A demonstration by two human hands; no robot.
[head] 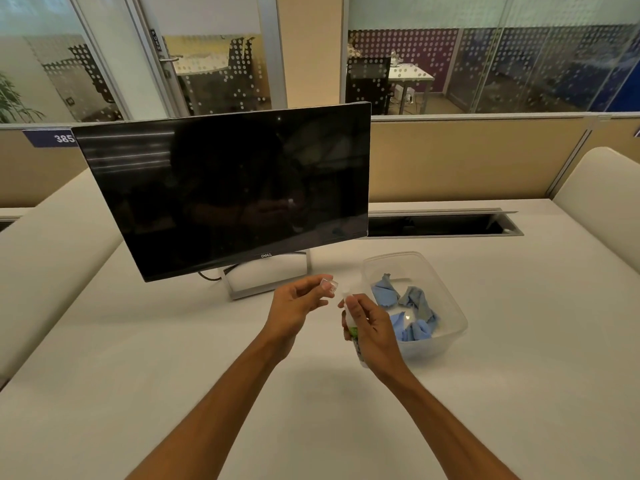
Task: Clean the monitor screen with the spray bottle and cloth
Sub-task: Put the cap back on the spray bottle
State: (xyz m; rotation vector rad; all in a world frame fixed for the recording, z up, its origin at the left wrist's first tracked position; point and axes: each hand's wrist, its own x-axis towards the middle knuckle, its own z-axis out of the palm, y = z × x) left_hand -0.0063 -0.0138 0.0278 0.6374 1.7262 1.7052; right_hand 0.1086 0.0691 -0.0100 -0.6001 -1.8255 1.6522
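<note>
— Where's the spray bottle (pixel 354 332) now?

— In my right hand (pixel 372 329), fingers wrapped around it, its long axis roughly upright and leaning toward the monitor screen (pixel 221 192), which lies ahead and to my left. My left hand (pixel 298 306) pinches the clear cap (pixel 329 285) between its fingertips, just apart from the nozzle

— And the cloth?

— Crumpled blue cloths (pixel 410 315) sit in the plastic tub (pixel 450 336) on the counter (pixel 173 358), just beyond my right hand, so I judge that 1 nearer

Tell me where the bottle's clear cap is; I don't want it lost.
In the head view, the clear cap is pinched in the left hand's fingers, just left of the spray bottle, below the monitor.
</note>
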